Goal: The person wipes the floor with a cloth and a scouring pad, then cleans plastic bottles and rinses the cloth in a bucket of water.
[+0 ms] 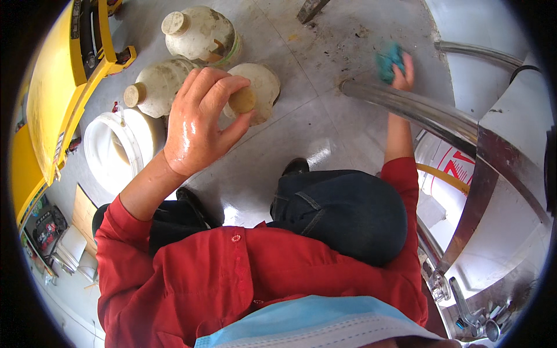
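Note:
My left hand has its thumb and fingers curled round the tan cap of a dirty white plastic jug. Its back looks wet. Far to the right, my right hand stretches out over the grey floor with a teal cloth in its fingers, slightly blurred. Dark specks and dirt lie on the floor near the cloth. Two more grimy jugs with tan caps, one farther off and one to the left, stand beside the one I hold.
A white bucket stands left of the jugs, below yellow equipment. Shiny metal tubes cross on the right, close to my right forearm. Beneath them is a white bucket with red print. Metal utensils lie at lower right.

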A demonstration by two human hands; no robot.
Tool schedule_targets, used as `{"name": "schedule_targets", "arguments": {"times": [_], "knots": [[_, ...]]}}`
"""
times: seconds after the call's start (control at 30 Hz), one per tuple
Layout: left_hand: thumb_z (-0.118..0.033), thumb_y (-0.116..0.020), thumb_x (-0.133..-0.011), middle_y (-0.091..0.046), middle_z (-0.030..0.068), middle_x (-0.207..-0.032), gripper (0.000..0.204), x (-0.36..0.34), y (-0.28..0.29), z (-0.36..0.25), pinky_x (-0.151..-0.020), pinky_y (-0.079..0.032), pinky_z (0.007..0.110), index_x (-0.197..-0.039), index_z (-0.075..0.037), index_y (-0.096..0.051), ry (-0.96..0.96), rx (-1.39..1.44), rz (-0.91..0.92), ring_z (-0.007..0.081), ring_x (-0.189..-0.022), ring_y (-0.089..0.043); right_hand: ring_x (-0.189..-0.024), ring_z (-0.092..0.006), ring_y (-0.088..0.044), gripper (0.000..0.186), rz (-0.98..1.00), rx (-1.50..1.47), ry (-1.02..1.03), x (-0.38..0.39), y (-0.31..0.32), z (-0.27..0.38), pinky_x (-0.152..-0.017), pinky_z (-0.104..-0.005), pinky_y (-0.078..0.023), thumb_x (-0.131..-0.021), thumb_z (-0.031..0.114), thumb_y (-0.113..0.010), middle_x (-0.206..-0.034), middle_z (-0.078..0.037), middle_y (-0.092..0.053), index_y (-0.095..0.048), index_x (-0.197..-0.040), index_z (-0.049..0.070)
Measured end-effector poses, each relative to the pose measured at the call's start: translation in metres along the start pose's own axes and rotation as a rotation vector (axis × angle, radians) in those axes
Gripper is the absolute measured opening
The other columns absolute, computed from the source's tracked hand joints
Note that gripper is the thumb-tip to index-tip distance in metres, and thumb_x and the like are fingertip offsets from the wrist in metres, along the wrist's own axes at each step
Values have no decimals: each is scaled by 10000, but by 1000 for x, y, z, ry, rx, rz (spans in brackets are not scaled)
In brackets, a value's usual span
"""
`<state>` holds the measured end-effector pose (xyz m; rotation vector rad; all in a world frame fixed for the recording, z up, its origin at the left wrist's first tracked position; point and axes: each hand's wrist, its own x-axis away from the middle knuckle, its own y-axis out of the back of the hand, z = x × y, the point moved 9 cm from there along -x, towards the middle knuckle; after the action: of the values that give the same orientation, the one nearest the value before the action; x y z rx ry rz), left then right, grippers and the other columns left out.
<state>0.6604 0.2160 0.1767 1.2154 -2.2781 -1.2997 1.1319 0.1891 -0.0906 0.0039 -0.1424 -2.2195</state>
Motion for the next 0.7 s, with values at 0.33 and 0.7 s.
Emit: {"name": "schedule_targets", "arguments": {"times": [0.33, 0.7], "knots": [[-35, -786, -650, -604, 139, -996, 470, -4, -2, -1, -780, -494, 407, -1089, -45, -620, 45, 16, 22, 333, -894, -584, -1160, -314, -552, 428, -188, 1101, 82, -44, 53, -32, -992, -424, -426, -868, 195, -679, -1233, -156, -581, -577, -1250, 29], [-22, -784, -637, -600, 139, -976, 482, -2, 0, 0, -761, -491, 408, -1091, -40, -624, 62, -16, 47, 331, -878, -582, -1096, -192, -574, 341, 155, 387, 123, -44, -83, 14, -950, -319, -450, -895, 104, -653, -1217, -95, -623, -638, -1229, 36]]}}
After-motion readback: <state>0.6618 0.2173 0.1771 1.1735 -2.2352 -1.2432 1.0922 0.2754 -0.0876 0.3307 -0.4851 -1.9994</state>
